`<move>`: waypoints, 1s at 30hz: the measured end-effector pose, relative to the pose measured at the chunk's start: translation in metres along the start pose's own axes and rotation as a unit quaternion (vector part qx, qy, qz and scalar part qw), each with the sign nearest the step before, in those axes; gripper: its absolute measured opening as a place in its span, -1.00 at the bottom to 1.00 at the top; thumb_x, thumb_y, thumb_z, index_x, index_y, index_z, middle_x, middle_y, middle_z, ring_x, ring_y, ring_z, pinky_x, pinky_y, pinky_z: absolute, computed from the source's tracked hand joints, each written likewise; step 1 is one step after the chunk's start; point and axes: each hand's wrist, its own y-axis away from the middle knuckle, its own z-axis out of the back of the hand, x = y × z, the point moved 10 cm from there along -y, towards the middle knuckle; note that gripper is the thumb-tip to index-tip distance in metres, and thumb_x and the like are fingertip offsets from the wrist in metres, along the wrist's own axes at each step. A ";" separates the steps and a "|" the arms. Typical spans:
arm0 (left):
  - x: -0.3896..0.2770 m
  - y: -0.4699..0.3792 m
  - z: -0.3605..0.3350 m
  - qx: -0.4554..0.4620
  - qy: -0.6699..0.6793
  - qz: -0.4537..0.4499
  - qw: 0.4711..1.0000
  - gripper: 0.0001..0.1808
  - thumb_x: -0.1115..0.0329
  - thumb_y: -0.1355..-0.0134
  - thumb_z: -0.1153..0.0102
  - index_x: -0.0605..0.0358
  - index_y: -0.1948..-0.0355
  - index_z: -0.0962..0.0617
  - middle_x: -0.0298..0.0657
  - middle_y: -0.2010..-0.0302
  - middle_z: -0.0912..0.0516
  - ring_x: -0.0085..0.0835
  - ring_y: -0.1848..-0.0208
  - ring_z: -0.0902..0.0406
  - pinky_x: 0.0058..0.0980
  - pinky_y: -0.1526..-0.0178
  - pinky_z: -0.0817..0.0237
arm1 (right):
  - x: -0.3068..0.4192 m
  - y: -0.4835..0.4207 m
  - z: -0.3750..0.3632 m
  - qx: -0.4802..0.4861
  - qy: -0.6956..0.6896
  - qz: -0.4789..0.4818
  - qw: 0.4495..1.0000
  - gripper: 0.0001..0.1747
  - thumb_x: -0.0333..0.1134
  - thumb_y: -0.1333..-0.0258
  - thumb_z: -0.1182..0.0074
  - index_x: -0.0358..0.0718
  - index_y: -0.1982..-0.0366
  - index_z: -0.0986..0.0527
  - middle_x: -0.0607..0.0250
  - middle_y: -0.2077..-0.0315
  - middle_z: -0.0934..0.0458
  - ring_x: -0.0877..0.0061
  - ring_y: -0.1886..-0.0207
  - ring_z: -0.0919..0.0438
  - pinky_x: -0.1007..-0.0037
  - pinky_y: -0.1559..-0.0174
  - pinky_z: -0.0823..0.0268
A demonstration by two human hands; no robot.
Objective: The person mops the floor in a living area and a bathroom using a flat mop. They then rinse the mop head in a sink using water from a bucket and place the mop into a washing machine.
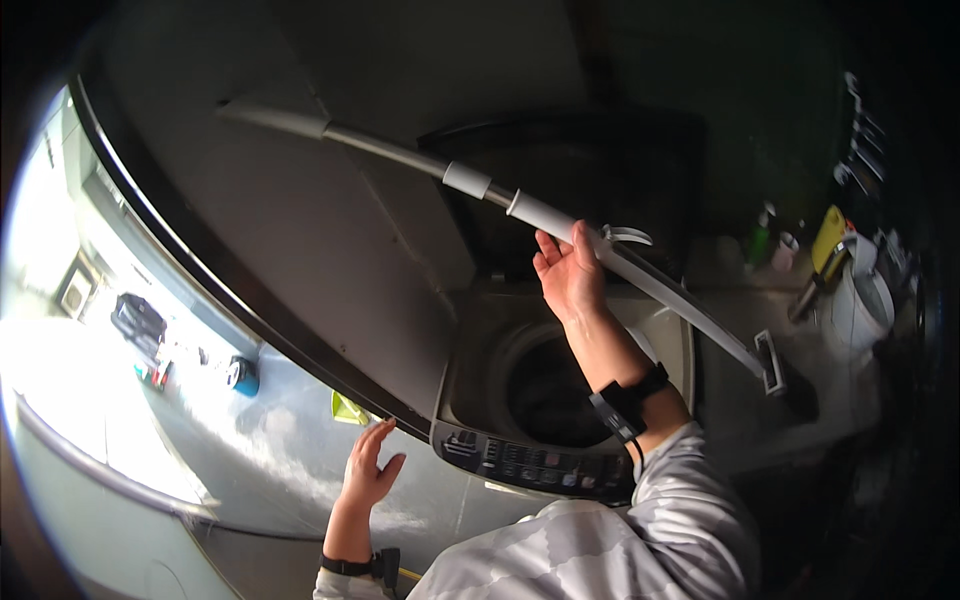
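Observation:
A long telescopic mop pole with white sleeves and a curved lever slants from upper left to lower right. My right hand is at its thick white section, thumb across the front, palm up; some fingers are hidden behind the pole. At the pole's lower end is a narrow rectangular mop head frame. Below my right forearm stands a top-loading washing machine, its dark lid raised and its drum dark inside. My left hand is empty, fingers apart, near the lower door edge.
A large grey door panel slants along the left. Beyond it are a yellow-green dustpan and a blue bucket on the shiny floor. On the right counter stand a white bucket, a green bottle and a pink cup.

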 end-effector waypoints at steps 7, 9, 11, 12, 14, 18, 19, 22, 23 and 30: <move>0.014 -0.094 0.046 -0.002 0.337 -0.111 0.935 -0.11 -0.04 -0.04 -0.27 0.14 -0.27 -0.15 -0.09 -0.18 -0.36 -0.31 -0.16 -0.36 -0.37 -0.11 -0.21 | 0.008 0.091 -0.001 -0.064 0.024 0.050 0.996 -0.70 0.04 -0.06 -0.09 0.00 0.35 -0.42 0.50 0.41 -0.48 0.62 0.30 -0.50 0.54 0.36 -0.23; 0.000 -0.116 0.054 0.001 0.409 -0.134 0.903 0.00 -0.14 0.00 -0.26 0.12 -0.31 -0.08 -0.06 -0.21 -0.32 -0.32 -0.16 -0.36 -0.38 -0.11 -0.21 | 0.013 0.098 -0.006 -0.078 0.025 0.080 0.993 -0.69 0.03 -0.06 -0.09 -0.02 0.37 -0.40 0.48 0.47 -0.44 0.59 0.36 -0.48 0.52 0.40 -0.21; -0.019 -0.136 0.059 0.013 0.418 -0.164 0.893 0.05 -0.18 0.02 -0.25 0.10 -0.33 -0.03 -0.03 -0.23 -0.28 -0.31 -0.16 -0.36 -0.40 -0.11 -0.22 | 0.026 0.101 -0.017 -0.091 0.013 0.116 0.989 -0.67 0.03 -0.08 -0.06 -0.06 0.38 -0.39 0.47 0.48 -0.43 0.57 0.40 -0.45 0.51 0.40 -0.21; -0.030 -0.144 0.063 0.015 0.414 -0.193 0.889 0.03 -0.17 0.01 -0.24 0.11 -0.33 -0.04 -0.03 -0.24 -0.28 -0.33 -0.15 -0.37 -0.41 -0.09 -0.25 | 0.034 0.103 -0.024 -0.100 -0.003 0.119 0.988 -0.67 0.04 -0.04 -0.10 -0.04 0.38 -0.39 0.46 0.45 -0.45 0.61 0.41 -0.41 0.53 0.37 -0.18; -0.046 -0.156 0.072 0.006 0.409 -0.225 0.884 0.02 -0.17 -0.02 -0.22 0.12 -0.33 -0.04 -0.03 -0.24 -0.28 -0.34 -0.14 -0.38 -0.41 -0.07 -0.28 | 0.070 0.108 -0.056 -0.028 -0.003 0.182 0.983 -0.67 0.03 -0.04 -0.10 -0.06 0.41 -0.39 0.47 0.45 -0.46 0.63 0.41 -0.41 0.54 0.40 -0.19; -0.075 -0.161 0.070 0.016 0.449 -0.246 0.859 0.09 -0.21 0.03 -0.24 0.12 -0.34 0.02 0.00 -0.27 -0.22 -0.28 -0.17 -0.35 -0.34 -0.09 -0.28 | 0.084 0.120 -0.064 -0.013 -0.014 0.172 0.985 -0.65 0.04 -0.11 -0.03 -0.09 0.44 -0.38 0.38 0.64 -0.46 0.57 0.58 -0.48 0.52 0.57 -0.28; -0.082 -0.160 0.070 0.019 0.456 -0.254 0.853 0.13 -0.23 0.05 -0.25 0.11 -0.35 0.05 0.01 -0.29 -0.18 -0.26 -0.19 -0.33 -0.33 -0.10 -0.28 | 0.069 0.129 -0.053 -0.025 0.001 0.154 0.988 -0.65 0.05 -0.12 -0.01 -0.10 0.43 -0.39 0.38 0.65 -0.46 0.58 0.57 -0.47 0.52 0.55 -0.29; -0.097 -0.161 0.063 0.026 0.559 -0.226 0.797 0.27 -0.19 0.17 -0.37 0.07 -0.36 0.14 0.04 -0.29 -0.16 -0.22 -0.22 -0.31 -0.34 -0.16 -0.24 | 0.011 0.159 -0.009 -0.066 -0.008 0.044 0.997 -0.67 0.02 -0.12 0.00 -0.10 0.37 -0.42 0.37 0.53 -0.51 0.55 0.48 -0.49 0.47 0.46 -0.30; -0.106 -0.157 0.060 0.038 0.574 -0.247 0.780 0.27 -0.17 0.13 -0.36 0.07 -0.37 0.20 0.01 -0.30 -0.16 -0.18 -0.23 -0.29 -0.32 -0.17 -0.22 | -0.010 0.170 0.008 -0.097 -0.021 -0.003 0.995 -0.70 -0.01 -0.14 0.00 -0.10 0.37 -0.42 0.37 0.51 -0.51 0.56 0.45 -0.50 0.48 0.43 -0.29; -0.149 -0.121 0.042 0.244 0.698 -0.314 0.595 -0.65 0.02 0.03 -0.35 -0.03 0.55 -0.47 -0.36 0.52 -0.53 -0.34 0.25 -0.47 -0.02 -0.17 -0.12 | -0.016 0.224 0.017 -0.059 -0.019 -0.010 0.998 -0.73 -0.08 -0.15 0.01 -0.12 0.31 -0.47 0.31 0.25 -0.54 0.55 0.21 -0.49 0.49 0.25 -0.28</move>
